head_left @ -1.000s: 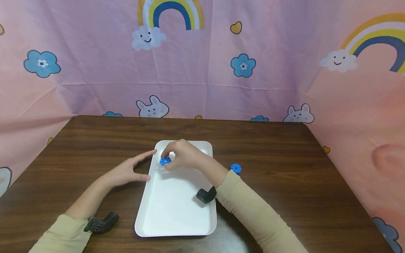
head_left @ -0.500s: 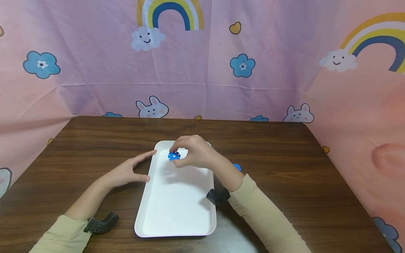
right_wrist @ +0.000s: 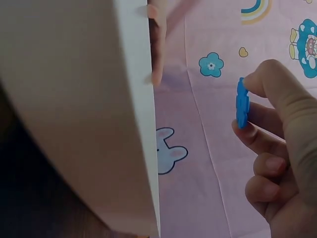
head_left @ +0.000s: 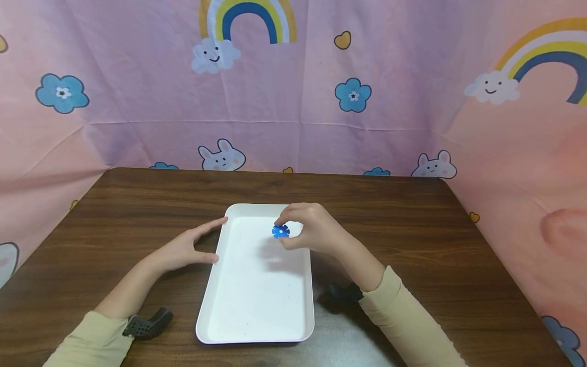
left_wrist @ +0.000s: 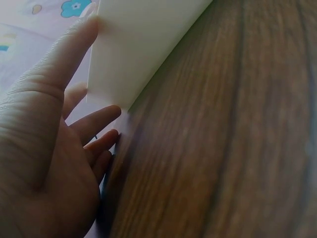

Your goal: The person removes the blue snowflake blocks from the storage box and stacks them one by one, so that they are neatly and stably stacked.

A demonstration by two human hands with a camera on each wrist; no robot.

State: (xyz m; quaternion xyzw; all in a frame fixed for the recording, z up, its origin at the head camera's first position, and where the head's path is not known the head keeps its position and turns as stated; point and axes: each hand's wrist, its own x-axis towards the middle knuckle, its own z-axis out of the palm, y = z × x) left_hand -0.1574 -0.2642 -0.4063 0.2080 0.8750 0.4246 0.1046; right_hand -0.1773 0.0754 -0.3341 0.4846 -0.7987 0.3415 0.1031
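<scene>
My right hand (head_left: 318, 228) pinches a small blue notched disc (head_left: 281, 231) between thumb and fingers, above the far right part of a white tray (head_left: 247, 300). Seen edge-on in the right wrist view, the disc (right_wrist: 241, 105) is a thin blue strip gripped at opposite edges, with the remaining fingers curled below. My left hand (head_left: 181, 250) lies at the tray's left side, thumb and index finger spread and their tips on the rim. The left wrist view shows those fingers fairly straight against the tray wall (left_wrist: 143, 39).
The tray lies lengthwise on a dark wood-grain table (head_left: 390, 214). A black wrist mount (head_left: 148, 323) sits on the left wrist, and another, in shadow, is under the right. Behind the table hangs a pink patterned cloth (head_left: 275, 102).
My right hand has lifted the blue disc from the tray's far left and carried it rightward. A second blue disc, right of the tray earlier, is now hidden by the right arm. Left hand unmoved.
</scene>
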